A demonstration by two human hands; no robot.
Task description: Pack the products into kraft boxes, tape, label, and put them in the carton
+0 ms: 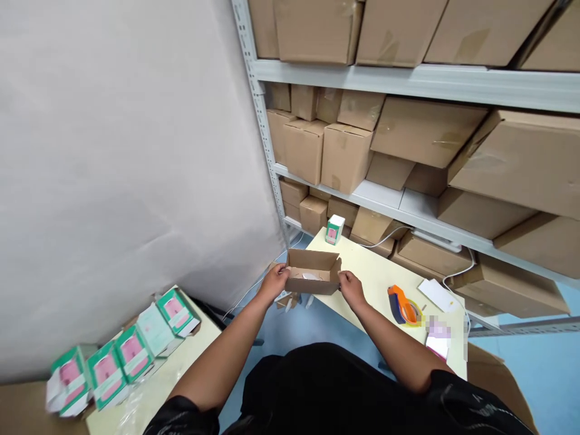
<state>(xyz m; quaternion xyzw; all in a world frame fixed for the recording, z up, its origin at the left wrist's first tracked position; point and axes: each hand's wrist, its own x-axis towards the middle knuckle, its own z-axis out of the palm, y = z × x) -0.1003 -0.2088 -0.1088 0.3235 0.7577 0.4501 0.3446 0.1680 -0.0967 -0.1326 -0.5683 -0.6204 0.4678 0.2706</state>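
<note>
Between my two hands is a small open cardboard box (312, 285), its inside facing up toward me. My left hand (274, 281) is closed on its left end, and my right hand (351, 289) grips the right end. A pale spot shows on the bottom of the box. The box is held at the left edge of a cream table (371, 266). On that table, beyond the box, stands a small green and white carton (335, 229). To the right of my right hand lies an orange tape dispenser (405, 307) with yellow tape.
Several green and pink cartons (133, 350) stand on another table (170, 377) at the lower left. A metal shelf rack (385, 81) full of cardboard boxes rises ahead. White papers (437, 295) and a white cable (457, 275) are at the right. A pale wall is on the left.
</note>
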